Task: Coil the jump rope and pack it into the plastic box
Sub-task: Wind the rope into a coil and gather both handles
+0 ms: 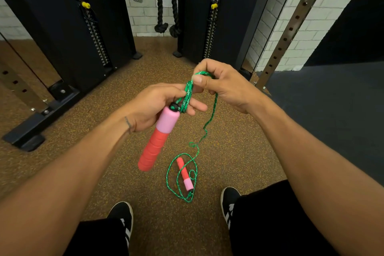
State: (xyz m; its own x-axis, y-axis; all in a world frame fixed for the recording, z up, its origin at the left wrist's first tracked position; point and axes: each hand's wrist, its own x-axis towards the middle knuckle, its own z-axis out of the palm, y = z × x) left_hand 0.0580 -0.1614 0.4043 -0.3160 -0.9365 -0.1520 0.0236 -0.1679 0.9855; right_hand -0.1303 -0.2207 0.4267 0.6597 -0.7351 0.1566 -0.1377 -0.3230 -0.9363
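My left hand [154, 106] is curled round the pink top of one jump-rope handle [157, 138], with a few green loops of the rope [187, 97] caught over its outstretched fingers, while my right hand [220, 87] pinches the top of those loops between thumb and forefinger. From there a single strand drops to the speckled brown floor [83, 162]. There the second handle [184, 173] lies inside loose rope between my two black shoes [122, 218].

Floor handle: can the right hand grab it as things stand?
Probably not right away. The right hand is pinching a loop of green rope up by the left hand, and the second handle lies on the floor between the shoes. Nothing covers it.
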